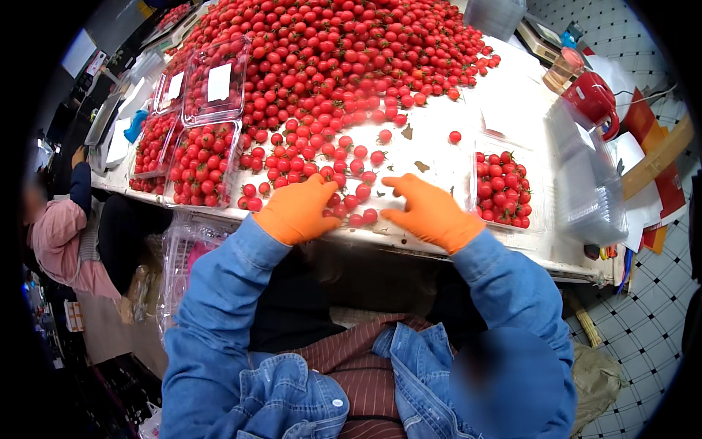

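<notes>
My left hand (298, 211), in an orange glove, rests at the table's near edge beside loose cherry tomatoes (340, 176). Its thumb and fingers are apart, with tomatoes right at their tips; no firm grip shows. Across a small gap, my right hand (433, 212), gloved the same way, has its thumb and forefinger spread toward the same tomatoes and holds nothing. To its right stands a clear plastic punnet (477, 192) partly filled with cherry tomatoes. Behind both hands, a large heap of cherry tomatoes (329, 58) spreads over the white table (439, 150).
Filled clear punnets (197, 172) are stacked at left, one with a white label. Nested empty punnets (585, 183) stand at right, near a red mug-like jug (592, 99). Scales (540, 40) sit at the far right. Another person (66, 234) is at the left.
</notes>
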`<act>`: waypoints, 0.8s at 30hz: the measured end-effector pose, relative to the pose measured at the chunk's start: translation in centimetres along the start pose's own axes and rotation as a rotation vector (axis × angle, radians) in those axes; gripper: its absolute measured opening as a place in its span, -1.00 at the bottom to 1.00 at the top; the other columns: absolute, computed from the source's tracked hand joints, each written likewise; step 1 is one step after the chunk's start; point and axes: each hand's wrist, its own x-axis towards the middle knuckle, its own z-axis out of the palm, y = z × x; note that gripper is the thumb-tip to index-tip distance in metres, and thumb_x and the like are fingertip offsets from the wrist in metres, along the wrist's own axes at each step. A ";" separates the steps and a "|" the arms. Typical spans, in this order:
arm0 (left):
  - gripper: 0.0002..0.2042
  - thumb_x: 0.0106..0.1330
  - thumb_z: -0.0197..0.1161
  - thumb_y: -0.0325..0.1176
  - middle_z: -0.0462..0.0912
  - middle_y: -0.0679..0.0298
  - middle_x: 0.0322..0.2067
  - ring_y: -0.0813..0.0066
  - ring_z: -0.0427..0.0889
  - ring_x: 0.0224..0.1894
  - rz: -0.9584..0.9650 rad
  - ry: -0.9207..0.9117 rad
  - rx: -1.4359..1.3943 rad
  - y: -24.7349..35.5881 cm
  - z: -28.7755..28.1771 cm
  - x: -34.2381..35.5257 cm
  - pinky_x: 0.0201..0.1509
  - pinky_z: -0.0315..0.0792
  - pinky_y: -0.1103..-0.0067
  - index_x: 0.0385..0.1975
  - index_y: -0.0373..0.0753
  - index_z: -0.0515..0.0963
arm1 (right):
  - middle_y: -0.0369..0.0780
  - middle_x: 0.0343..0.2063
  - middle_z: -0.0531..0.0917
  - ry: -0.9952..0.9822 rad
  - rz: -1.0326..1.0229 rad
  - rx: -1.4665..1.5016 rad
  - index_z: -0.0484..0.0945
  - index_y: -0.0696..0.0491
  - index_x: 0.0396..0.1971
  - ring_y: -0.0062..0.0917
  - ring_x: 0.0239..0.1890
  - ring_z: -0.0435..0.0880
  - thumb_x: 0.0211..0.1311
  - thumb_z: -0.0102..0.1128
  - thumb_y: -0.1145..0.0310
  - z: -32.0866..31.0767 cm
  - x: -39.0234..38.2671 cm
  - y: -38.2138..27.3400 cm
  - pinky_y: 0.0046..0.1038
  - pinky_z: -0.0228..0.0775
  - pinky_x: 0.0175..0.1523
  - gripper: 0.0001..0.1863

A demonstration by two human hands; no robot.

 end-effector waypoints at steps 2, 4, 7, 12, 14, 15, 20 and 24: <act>-0.34 0.04 0.37 -0.13 0.44 0.04 -0.05 0.04 0.57 -0.10 -0.016 0.020 -0.017 0.5 0.5 0.1 -0.09 0.48 0.31 0.18 -0.17 0.34 | -0.07 -0.14 0.49 -0.091 0.083 -0.002 0.34 0.03 0.14 -0.19 -0.13 0.58 0.05 0.29 0.20 1.4 0.6 -2.3 -0.29 0.47 -0.05 -0.38; -0.31 0.03 0.39 -0.20 0.40 0.00 -0.01 0.00 0.54 -0.05 0.011 0.043 -0.114 0.5 0.9 0.7 -0.04 0.47 0.32 0.20 -0.23 0.30 | -0.01 -0.13 0.46 -0.067 0.105 0.149 0.28 0.06 0.17 -0.12 -0.12 0.57 0.03 0.30 0.25 2.7 1.1 -3.2 -0.27 0.47 -0.05 -0.33; -0.30 -0.01 0.41 -0.34 0.38 -0.01 -0.01 -0.03 0.52 -0.04 0.045 0.079 -0.221 0.3 1.9 2.0 0.00 0.45 0.34 0.19 -0.29 0.29 | 0.04 -0.10 0.43 0.033 0.069 0.206 0.23 0.12 0.19 -0.08 -0.14 0.56 -0.02 0.32 0.36 4.3 1.7 -2.6 -0.26 0.49 -0.07 -0.27; -0.29 -0.03 0.38 -0.45 0.41 0.08 -0.03 0.25 0.56 -0.10 0.065 0.178 -0.440 -0.1 2.8 3.2 -0.04 0.48 0.49 0.22 -0.30 0.28 | 0.00 -0.01 0.41 0.089 0.126 0.606 0.15 0.16 0.22 -0.25 -0.12 0.58 -0.05 0.29 0.51 4.5 3.3 -0.9 -0.35 0.54 -0.11 -0.23; -0.29 -0.02 0.36 -0.49 0.45 0.13 -0.02 0.38 0.56 -0.10 0.020 0.120 -0.658 0.0 2.4 3.5 -0.05 0.49 0.55 0.24 -0.30 0.28 | -0.04 0.02 0.41 -0.015 0.333 0.998 0.13 0.15 0.23 -0.35 -0.07 0.57 -0.04 0.27 0.54 2.5 3.5 -2.3 -0.40 0.55 -0.09 -0.23; -0.29 -0.01 0.36 -0.51 0.47 0.15 -0.02 0.43 0.56 -0.09 0.033 0.089 -0.827 0.2 1.9 3.8 -0.05 0.50 0.57 0.25 -0.30 0.27 | -0.09 0.04 0.40 -0.010 0.377 1.090 0.11 0.12 0.25 -0.41 -0.01 0.54 -0.02 0.26 0.55 2.4 3.6 -1.7 -0.38 0.56 -0.05 -0.22; -0.32 0.04 0.32 -0.57 0.52 0.21 0.01 0.49 0.55 -0.03 -0.008 0.003 -1.246 0.5 0.7 4.2 -0.03 0.53 0.58 0.26 -0.28 0.29 | -0.17 0.01 0.45 0.008 0.496 1.442 0.24 -0.02 0.19 -0.38 -0.01 0.56 0.10 0.21 0.45 1.9 4.0 -1.4 -0.19 0.49 0.06 -0.38; -0.35 0.14 0.27 -0.56 0.49 0.21 0.05 0.50 0.56 -0.05 -0.031 -0.129 -1.490 0.3 -1.0 4.2 -0.03 0.55 0.56 0.29 -0.24 0.24 | -0.22 -0.05 0.49 -0.049 0.447 1.730 0.35 -0.05 0.13 -0.44 -0.06 0.54 0.27 0.16 0.18 0.5 3.9 -1.2 -0.24 0.47 0.00 -0.55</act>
